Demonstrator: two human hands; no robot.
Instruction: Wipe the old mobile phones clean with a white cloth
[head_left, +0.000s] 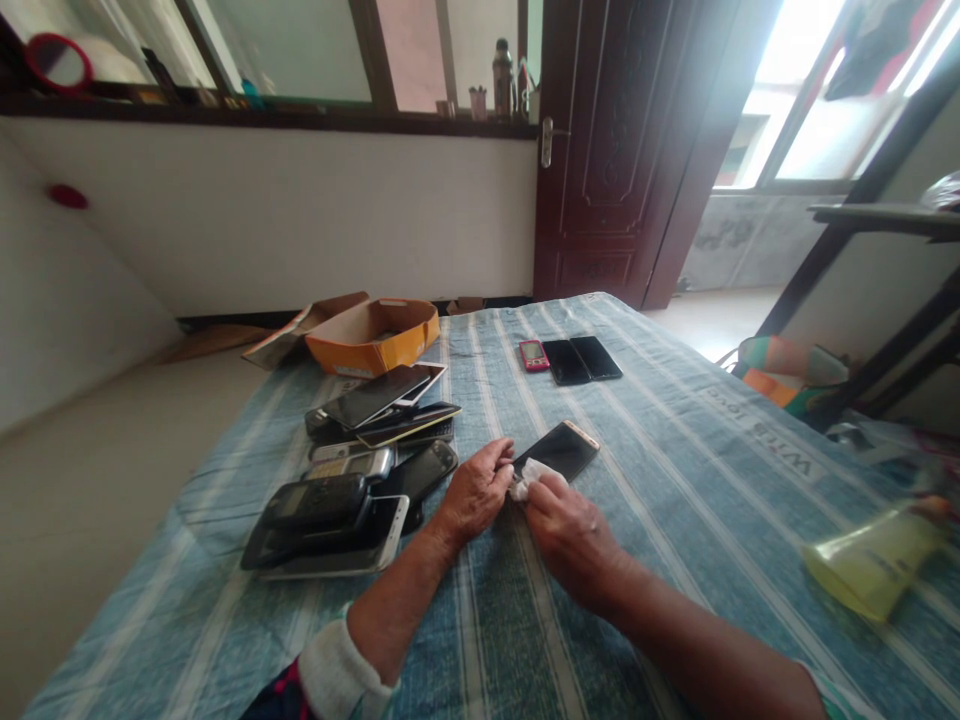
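Note:
A dark-screened smartphone [566, 448] with a gold edge lies slantwise on the striped cloth in front of me. The fingers of my left hand [474, 487] are bent and grip its near left end. Bunched in my right hand [571, 540] is a white tissue [534, 474], pressed against the phone's near edge. The exact contact of the fingertips is partly hidden by the tissue. Left of my left hand sits a loose heap of old phones [375, 400], with a black handset [315, 503] on top of a white-edged phone [394, 535].
Beyond the hands, a small red phone [534, 355] lies beside two black phones [585, 360]. An open orange box [375, 350] stands behind the heap. A yellow transparent packet [874, 565] rests at the right on the striped cloth [675, 440]. A dark red door [607, 150] is behind.

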